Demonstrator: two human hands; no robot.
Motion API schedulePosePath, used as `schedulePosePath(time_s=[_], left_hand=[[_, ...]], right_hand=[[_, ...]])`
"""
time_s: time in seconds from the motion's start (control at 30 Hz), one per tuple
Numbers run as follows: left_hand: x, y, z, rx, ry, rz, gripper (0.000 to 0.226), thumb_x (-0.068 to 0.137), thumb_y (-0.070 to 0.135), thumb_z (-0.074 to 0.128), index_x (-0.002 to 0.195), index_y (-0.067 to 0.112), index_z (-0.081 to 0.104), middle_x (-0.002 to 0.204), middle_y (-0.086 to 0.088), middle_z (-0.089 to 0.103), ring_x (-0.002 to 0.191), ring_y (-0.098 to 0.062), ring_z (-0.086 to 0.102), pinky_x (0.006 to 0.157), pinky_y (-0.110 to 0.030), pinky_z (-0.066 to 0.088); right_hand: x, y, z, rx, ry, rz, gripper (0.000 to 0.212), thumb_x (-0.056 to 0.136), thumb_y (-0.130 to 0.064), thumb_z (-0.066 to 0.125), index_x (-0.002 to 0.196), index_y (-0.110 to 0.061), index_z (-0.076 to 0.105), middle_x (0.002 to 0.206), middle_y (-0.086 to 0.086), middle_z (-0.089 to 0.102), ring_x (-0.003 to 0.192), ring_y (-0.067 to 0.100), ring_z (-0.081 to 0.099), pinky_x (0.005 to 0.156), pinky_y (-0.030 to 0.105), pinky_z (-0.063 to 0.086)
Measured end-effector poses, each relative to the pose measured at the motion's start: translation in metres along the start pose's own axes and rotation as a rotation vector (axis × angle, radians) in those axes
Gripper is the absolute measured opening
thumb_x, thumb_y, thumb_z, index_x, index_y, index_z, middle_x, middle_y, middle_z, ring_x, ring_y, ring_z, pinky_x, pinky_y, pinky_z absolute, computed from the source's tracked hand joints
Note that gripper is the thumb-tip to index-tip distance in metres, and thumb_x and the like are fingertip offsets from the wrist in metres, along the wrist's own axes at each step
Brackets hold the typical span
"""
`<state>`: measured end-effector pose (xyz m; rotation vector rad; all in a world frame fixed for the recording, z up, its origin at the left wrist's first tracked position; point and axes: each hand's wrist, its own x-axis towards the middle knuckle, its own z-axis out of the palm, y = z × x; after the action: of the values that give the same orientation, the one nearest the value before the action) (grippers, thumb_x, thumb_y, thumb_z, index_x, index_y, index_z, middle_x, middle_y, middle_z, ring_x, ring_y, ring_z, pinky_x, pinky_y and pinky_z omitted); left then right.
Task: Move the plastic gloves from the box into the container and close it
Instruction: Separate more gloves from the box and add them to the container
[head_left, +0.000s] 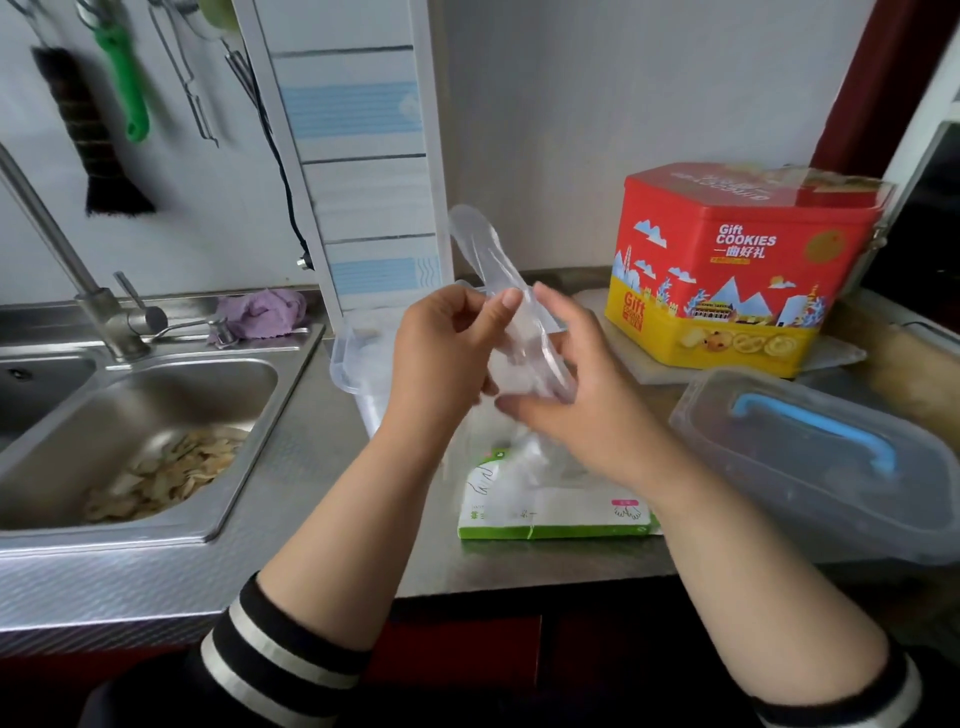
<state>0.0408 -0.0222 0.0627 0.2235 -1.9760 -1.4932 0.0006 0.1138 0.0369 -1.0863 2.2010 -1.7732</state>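
Your left hand (441, 358) and right hand (576, 395) both hold a grip on a bunch of clear plastic gloves (511, 312), raised above the steel desk (322, 441). The gloves are thin, see-through and crumpled, and one loose end stands up above your fingers. Your left thumb and fingers pinch the bunch near its middle; your right fingers curl round its lower part.

Directly below your hands lies the green-and-white glove box (550, 512), flat on the desk, with more clear plastic spilling from its top. Behind your left hand sits the clear container (358, 353), open at the top; what lies in it cannot be told. To your right rests a clear lid with a blue handle (821, 457), off the container.

Further back stands a red-and-yellow cookie tin (743, 270), closed. At left, the steel sink (156, 415) holds pale vegetable peelings (166, 475), and a purple cloth (265, 312) lies behind it.
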Motion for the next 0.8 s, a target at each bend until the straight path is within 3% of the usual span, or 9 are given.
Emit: schedulePosePath(time_s=[0.1, 0.2, 0.33, 0.43, 0.53, 0.6, 0.67, 0.73, 0.8], left_hand=[[0.01, -0.003, -0.005, 0.111, 0.052, 0.044, 0.033, 0.093, 0.034, 0.062, 0.071, 0.009, 0.06, 0.06, 0.006, 0.063, 0.037, -0.006, 0.044, 0.035, -0.018, 0.036], [0.023, -0.009, -0.017, 0.231, 0.076, 0.052, 0.03, 0.095, 0.037, 0.06, 0.076, 0.013, 0.064, 0.063, 0.009, 0.063, 0.041, -0.007, 0.045, 0.04, -0.021, 0.041], [0.043, -0.01, -0.032, 0.381, 0.024, 0.081, 0.024, 0.094, 0.037, 0.06, 0.079, 0.018, 0.065, 0.062, 0.009, 0.064, 0.042, -0.002, 0.045, 0.049, -0.025, 0.045], [0.065, -0.003, -0.047, 0.509, -0.25, -0.026, 0.017, 0.087, 0.041, 0.068, 0.088, 0.024, 0.064, 0.063, 0.006, 0.068, 0.039, -0.006, 0.04, 0.044, -0.018, 0.037], [0.088, 0.003, -0.066, 0.653, -0.448, -0.15, 0.025, 0.084, 0.036, 0.073, 0.106, 0.026, 0.065, 0.067, 0.01, 0.071, 0.051, -0.01, 0.043, 0.056, -0.022, 0.04], [0.102, 0.002, -0.075, 0.706, -0.421, -0.198, 0.025, 0.086, 0.027, 0.07, 0.11, 0.024, 0.063, 0.068, 0.009, 0.069, 0.05, -0.009, 0.043, 0.05, -0.02, 0.038], [0.113, -0.004, -0.08, 0.777, -0.345, -0.23, 0.03, 0.085, 0.021, 0.068, 0.114, 0.025, 0.06, 0.071, 0.003, 0.063, 0.052, -0.011, 0.046, 0.046, -0.021, 0.036], [0.119, -0.019, -0.081, 0.825, -0.313, -0.229, 0.037, 0.084, 0.015, 0.067, 0.119, 0.023, 0.056, 0.087, -0.003, 0.066, 0.069, -0.019, 0.057, 0.059, -0.027, 0.044], [0.123, -0.038, -0.079, 0.914, -0.303, -0.188, 0.046, 0.082, 0.015, 0.069, 0.125, 0.021, 0.053, 0.112, -0.007, 0.066, 0.097, -0.026, 0.06, 0.083, -0.034, 0.047]], right_hand=[[0.02, -0.004, -0.001, 0.124, 0.173, 0.047, 0.041, 0.086, -0.014, 0.072, 0.116, -0.034, 0.054, 0.092, -0.001, 0.073, 0.069, 0.018, 0.07, 0.061, 0.037, 0.057], [0.04, -0.005, -0.009, 0.229, 0.224, 0.128, 0.002, 0.094, -0.019, 0.062, 0.095, -0.019, 0.064, 0.072, -0.005, 0.071, 0.05, 0.01, 0.06, 0.047, 0.024, 0.047], [0.067, -0.002, -0.013, 0.144, 0.256, 0.125, 0.021, 0.097, -0.027, 0.057, 0.082, -0.016, 0.066, 0.056, -0.007, 0.062, 0.043, 0.009, 0.051, 0.044, 0.022, 0.043], [0.09, -0.001, -0.013, -0.113, 0.269, 0.128, 0.032, 0.097, -0.034, 0.055, 0.073, -0.016, 0.065, 0.056, -0.005, 0.06, 0.041, 0.007, 0.049, 0.049, 0.024, 0.042], [0.109, 0.002, -0.013, -0.468, 0.284, 0.141, 0.046, 0.095, -0.045, 0.05, 0.074, -0.007, 0.065, 0.069, 0.008, 0.067, 0.062, 0.021, 0.063, 0.061, 0.032, 0.047], [0.119, 0.006, -0.012, -0.654, 0.252, 0.199, 0.047, 0.093, -0.05, 0.049, 0.071, -0.01, 0.059, 0.076, 0.009, 0.066, 0.074, 0.031, 0.061, 0.061, 0.031, 0.042], [0.128, 0.013, -0.007, -0.846, 0.191, 0.244, 0.042, 0.092, -0.052, 0.048, 0.078, -0.015, 0.062, 0.097, 0.009, 0.061, 0.091, 0.033, 0.057, 0.072, 0.033, 0.043], [0.134, 0.023, -0.001, -0.967, 0.163, 0.275, 0.039, 0.092, -0.05, 0.048, 0.099, -0.018, 0.069, 0.121, 0.011, 0.049, 0.114, 0.035, 0.046, 0.091, 0.039, 0.04], [0.132, 0.032, 0.003, -1.01, 0.145, 0.308, 0.039, 0.091, -0.046, 0.049, 0.115, -0.019, 0.066, 0.13, 0.01, 0.042, 0.124, 0.035, 0.035, 0.099, 0.044, 0.032]])
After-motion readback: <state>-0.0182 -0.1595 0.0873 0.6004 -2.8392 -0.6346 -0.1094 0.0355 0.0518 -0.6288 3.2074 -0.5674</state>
